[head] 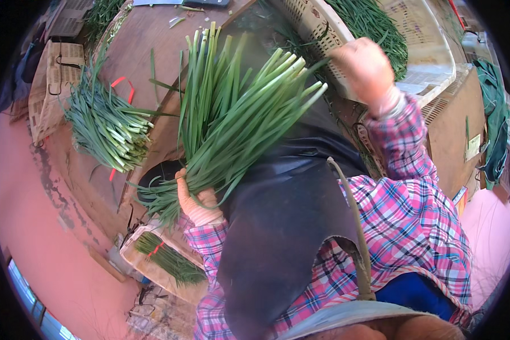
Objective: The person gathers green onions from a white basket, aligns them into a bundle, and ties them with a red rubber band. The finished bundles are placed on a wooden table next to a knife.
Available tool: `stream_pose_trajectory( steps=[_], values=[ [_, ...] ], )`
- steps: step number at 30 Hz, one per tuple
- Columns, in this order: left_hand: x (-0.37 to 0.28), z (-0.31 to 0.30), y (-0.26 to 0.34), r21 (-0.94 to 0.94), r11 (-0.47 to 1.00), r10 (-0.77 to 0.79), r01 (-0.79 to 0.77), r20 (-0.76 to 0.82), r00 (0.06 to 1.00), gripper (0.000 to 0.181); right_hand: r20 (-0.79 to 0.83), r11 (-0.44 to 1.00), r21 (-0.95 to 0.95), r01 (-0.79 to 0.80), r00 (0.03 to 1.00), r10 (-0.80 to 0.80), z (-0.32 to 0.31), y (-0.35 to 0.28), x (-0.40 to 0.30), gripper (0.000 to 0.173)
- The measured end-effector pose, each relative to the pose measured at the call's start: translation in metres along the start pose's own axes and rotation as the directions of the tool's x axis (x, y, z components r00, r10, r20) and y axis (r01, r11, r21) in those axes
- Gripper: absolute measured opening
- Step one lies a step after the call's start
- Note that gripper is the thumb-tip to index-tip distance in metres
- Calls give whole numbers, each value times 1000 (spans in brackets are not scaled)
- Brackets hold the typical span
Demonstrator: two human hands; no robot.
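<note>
My left hand [199, 203] is closed around the leafy ends of a large bunch of green garlic chives [238, 123], whose pale cut ends fan out up and to the right over my dark apron [276, 221]. My right hand [363, 68] is raised at the upper right, blurred, beside the crate's edge. A green leaf [321, 64] reaches to its fingertips, apparently pinched there. On the wooden board [144, 25] at the left lies another pile of chives [110, 123], with a red tie [129, 89] showing beneath it.
A plastic crate [444, 80] with more chives [378, 29] stands at the upper right. At the lower left, another crate [131, 250] holds a bundle with a red tie [170, 259]. A wooden box [454, 131] is at the right; loose leaves lie about.
</note>
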State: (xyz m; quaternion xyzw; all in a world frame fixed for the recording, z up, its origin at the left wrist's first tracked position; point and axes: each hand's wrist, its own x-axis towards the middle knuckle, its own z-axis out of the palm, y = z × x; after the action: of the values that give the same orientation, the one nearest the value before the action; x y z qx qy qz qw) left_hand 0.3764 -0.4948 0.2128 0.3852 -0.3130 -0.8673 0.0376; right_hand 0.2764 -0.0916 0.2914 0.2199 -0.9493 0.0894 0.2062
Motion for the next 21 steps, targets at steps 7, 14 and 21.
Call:
stream_pose_trajectory(
  steps=[7,14,21],
  values=[
    [10,-20,-3,202,975,83,-94,63,995,27,591,404,636,-657,752,293,-25,-28,-1,49],
    [11,-22,0,255,961,92,-111,88,992,34,765,-356,642,-680,600,234,53,-52,-9,32],
    [12,-24,17,43,981,-192,187,168,967,11,415,604,682,-412,898,145,23,-42,2,21]
  ],
)
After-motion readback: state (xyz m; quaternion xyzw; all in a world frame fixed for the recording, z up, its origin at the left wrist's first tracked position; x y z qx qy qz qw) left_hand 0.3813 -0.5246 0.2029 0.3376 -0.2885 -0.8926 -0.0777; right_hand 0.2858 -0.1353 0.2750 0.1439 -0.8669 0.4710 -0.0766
